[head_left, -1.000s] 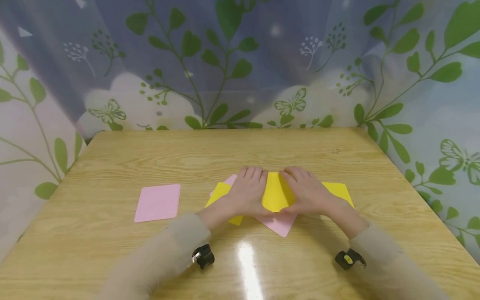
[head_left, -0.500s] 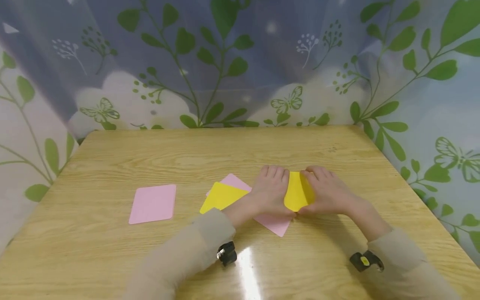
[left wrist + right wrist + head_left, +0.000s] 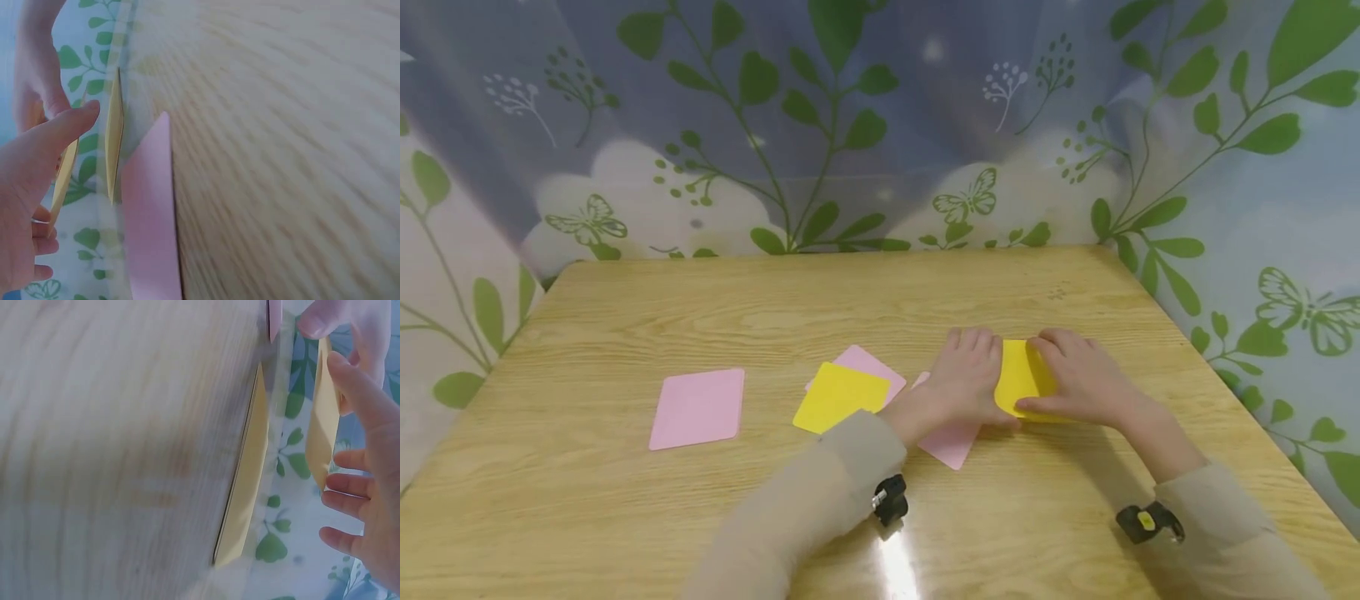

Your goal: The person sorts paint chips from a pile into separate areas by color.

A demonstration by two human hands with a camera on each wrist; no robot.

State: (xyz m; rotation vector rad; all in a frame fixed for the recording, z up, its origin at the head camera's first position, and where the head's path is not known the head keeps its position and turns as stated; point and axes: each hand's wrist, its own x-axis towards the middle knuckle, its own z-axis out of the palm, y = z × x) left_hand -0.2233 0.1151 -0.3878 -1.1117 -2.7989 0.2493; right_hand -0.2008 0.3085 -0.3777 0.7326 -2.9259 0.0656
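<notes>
Both hands hold a yellow square card (image 3: 1021, 379) above the table, right of centre in the head view. My left hand (image 3: 966, 379) grips its left side, thumb toward me and fingers at the far edge. My right hand (image 3: 1078, 379) spans its right side, thumb and fingertips at opposite edges. Below it, apart, several stacked yellow cards (image 3: 244, 481) lie on the table in the right wrist view. A pink card (image 3: 951, 442) lies partly hidden under my left hand. Further left, another yellow card (image 3: 841, 397) overlaps a pink card (image 3: 868, 364).
A separate pink card (image 3: 697, 408) lies on the left of the wooden table (image 3: 775, 292). Leaf-patterned curtains (image 3: 850, 125) stand behind and at both sides. Each wrist wears a black camera (image 3: 891, 500).
Both hands have moved right with the yellow card, now over where another yellow card lay. More of the left yellow and pink cards shows. The view has shifted slightly.
</notes>
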